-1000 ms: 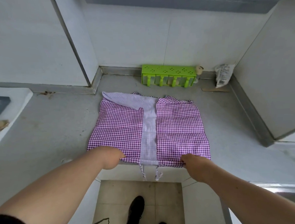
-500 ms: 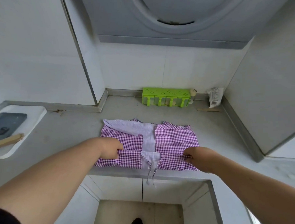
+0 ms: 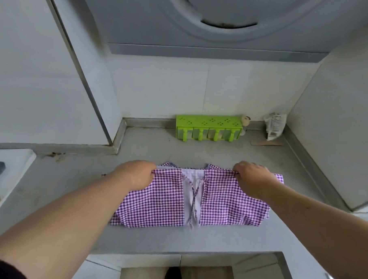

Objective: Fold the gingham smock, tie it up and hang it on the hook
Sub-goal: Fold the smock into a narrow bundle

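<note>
Folded-over smock [image 3: 160,203] hem now nears green rack [image 3: 209,127].

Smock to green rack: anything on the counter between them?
No. Head view shows bare grey counter between the smock and the green rack.

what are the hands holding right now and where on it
Both grip the gingham smock at the far edge of its folded-over layer: left hand at the left corner, right hand at the right.
</note>
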